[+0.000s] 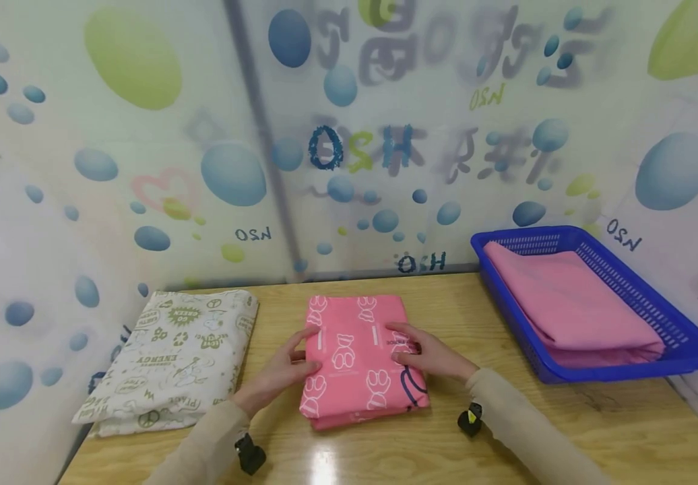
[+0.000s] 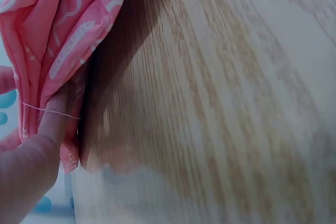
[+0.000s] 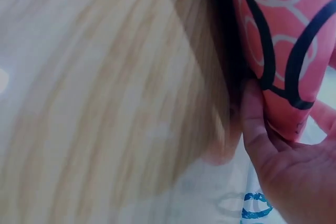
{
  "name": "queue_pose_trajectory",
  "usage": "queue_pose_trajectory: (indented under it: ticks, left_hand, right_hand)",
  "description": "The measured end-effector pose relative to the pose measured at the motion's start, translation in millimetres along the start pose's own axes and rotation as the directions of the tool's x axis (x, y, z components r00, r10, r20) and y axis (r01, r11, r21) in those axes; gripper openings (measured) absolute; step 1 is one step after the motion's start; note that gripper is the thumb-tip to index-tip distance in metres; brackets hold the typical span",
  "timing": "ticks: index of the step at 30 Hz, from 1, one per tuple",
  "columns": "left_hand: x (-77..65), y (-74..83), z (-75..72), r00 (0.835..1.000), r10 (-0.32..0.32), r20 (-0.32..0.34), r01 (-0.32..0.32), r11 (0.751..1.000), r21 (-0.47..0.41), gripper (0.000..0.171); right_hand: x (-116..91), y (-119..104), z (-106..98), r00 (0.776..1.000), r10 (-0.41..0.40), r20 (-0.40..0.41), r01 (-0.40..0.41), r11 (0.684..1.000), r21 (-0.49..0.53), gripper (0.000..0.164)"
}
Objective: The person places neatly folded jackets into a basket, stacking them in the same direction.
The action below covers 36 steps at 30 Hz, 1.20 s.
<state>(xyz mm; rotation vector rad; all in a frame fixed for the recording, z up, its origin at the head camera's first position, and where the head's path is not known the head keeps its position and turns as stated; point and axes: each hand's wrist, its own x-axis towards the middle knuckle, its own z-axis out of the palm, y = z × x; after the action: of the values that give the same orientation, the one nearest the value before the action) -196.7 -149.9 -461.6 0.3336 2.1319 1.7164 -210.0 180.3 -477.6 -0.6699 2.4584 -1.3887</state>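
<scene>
A folded pink cloth [image 1: 349,387] with white line figures and dark curved lines near its right front corner lies mid-table. At its left edge my left hand [image 1: 276,377] grips it, with fingers on top. A finger reaches between the layers in the left wrist view, where a loose white thread [image 2: 52,111] crosses it. My right hand [image 1: 434,355] holds the opposite edge; its fingertips lie on the upper face. From the right wrist, one finger [image 3: 254,124] is low against the cloth's side, close to the tabletop.
Left of the pink cloth lies a folded white cloth [image 1: 185,364] with olive-green print. A blue plastic basket [image 1: 634,289] at the right holds a folded plain pink cloth [image 1: 591,296]. A patterned curtain [image 1: 349,222] hangs behind the wooden table [image 1: 446,296].
</scene>
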Motion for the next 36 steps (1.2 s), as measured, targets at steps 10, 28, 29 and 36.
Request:
queue_pose_trajectory:
  ticks: [10,28,29,36]
  left_hand:
    - [13.9,7.2,22.7,0.987,0.153,0.045,-0.158,0.977,0.144,0.065]
    - [58.1,33.6,51.5,0.995,0.074,0.074,-0.095,0.932,0.349,0.073]
    - [60.5,35.1,53.0,0.994,0.076,0.08,-0.1,0.929,0.357,0.073]
    - [71.9,45.9,62.7,0.988,0.082,0.133,-0.129,0.91,0.395,0.072]
  right_hand:
    - [-18,-4,-15,0.997,0.068,-0.041,-0.073,0.989,-0.128,0.068]
    - [-45,-5,-42,0.988,0.031,-0.149,-0.057,0.984,-0.168,0.073]
    - [-47,-6,-44,0.987,0.038,-0.154,-0.064,0.983,-0.174,0.073]
    - [-57,-7,-51,0.984,0.074,-0.159,-0.105,0.975,-0.194,0.073]
